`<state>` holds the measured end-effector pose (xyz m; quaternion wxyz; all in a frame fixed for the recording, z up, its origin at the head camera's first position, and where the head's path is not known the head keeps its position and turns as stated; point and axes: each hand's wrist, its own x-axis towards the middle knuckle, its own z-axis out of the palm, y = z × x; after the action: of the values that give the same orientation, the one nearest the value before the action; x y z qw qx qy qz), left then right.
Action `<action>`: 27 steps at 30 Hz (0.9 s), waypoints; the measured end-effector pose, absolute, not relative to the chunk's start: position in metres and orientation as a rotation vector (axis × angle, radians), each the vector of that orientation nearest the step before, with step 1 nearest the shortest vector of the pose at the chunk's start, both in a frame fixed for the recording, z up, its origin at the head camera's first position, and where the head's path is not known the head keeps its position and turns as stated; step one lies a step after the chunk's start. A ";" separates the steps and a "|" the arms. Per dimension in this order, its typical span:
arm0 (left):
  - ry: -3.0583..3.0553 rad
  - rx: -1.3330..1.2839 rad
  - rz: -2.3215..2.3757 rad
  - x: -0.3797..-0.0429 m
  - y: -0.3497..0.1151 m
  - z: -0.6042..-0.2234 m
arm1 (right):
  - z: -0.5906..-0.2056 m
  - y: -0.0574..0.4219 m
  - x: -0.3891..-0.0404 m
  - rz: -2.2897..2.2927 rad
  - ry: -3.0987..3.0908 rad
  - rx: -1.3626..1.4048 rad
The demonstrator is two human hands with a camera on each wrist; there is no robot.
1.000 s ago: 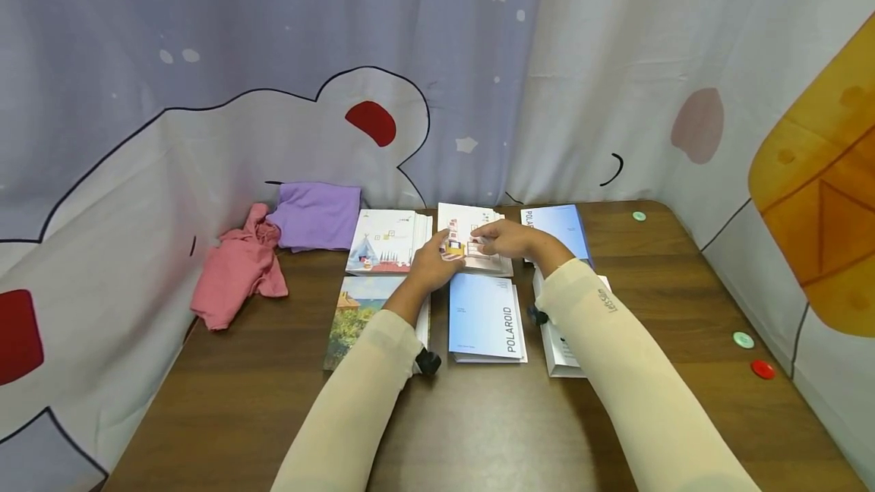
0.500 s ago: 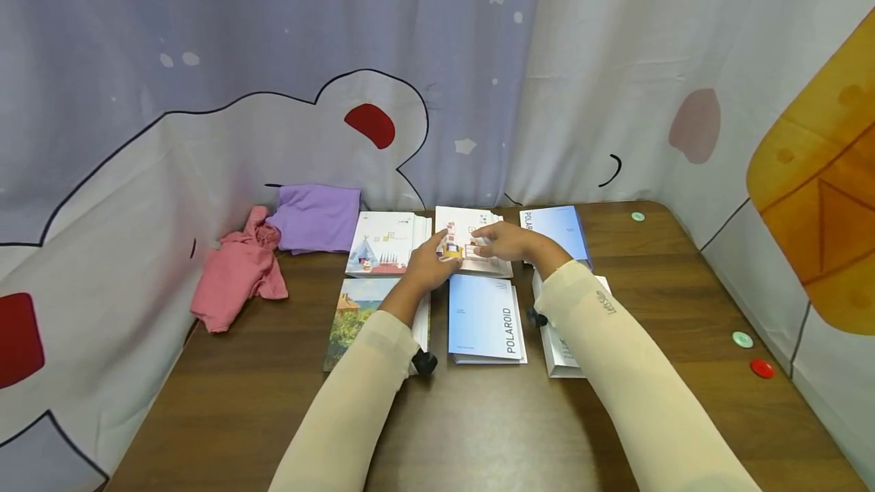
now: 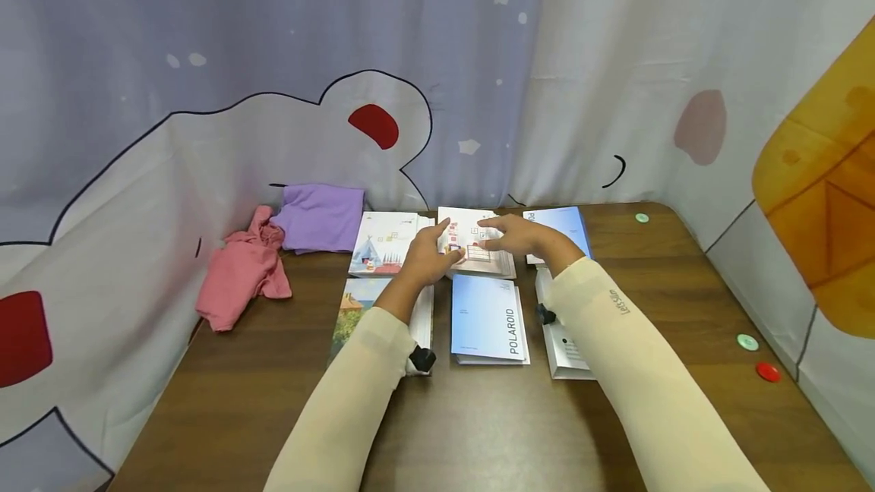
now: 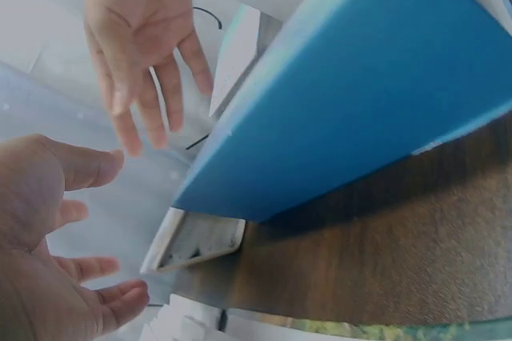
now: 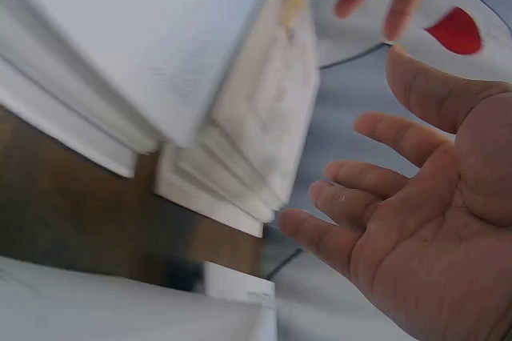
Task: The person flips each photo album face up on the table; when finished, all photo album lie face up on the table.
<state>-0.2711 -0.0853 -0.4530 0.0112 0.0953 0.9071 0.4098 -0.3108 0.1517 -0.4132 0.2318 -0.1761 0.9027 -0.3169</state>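
Observation:
Both hands hover over a white illustrated book stack [image 3: 484, 263] at the back middle of the table. The left hand [image 3: 425, 255] is at its left side, thumb and fingers apart. From the right, the right hand [image 3: 522, 238] reaches over the stack with fingers spread. In the wrist views, the left hand [image 4: 48, 245] and right hand [image 5: 432, 213] are empty, palms facing inward and fingers relaxed. Just in front lies a blue-and-white book marked POLAROID [image 3: 481, 317], whose blue side also fills much of the left wrist view.
Left of the hands are a tent-cover book [image 3: 383, 238] and a landscape-cover book [image 3: 349, 310]. To the right lie another blue book [image 3: 563, 226] and a thick white book [image 3: 566, 355]. Pink cloth [image 3: 242, 279], purple cloth [image 3: 320, 219], green buttons [image 3: 747, 342] and a red button [image 3: 768, 372] lie farther out.
Both hands have come away from the illustrated stack, and their fingers have spread wider. The right hand has shifted slightly up. The books stay in place; the head view shifts slightly.

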 end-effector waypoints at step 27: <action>2.749 0.576 1.094 -0.265 0.009 -0.437 | -0.396 0.266 -0.292 -0.781 2.615 -0.271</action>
<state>-0.2653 0.0095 -0.4374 0.0637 0.1909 0.9101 0.3624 -0.2915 0.2664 -0.3958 0.1980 -0.0967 0.9347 -0.2790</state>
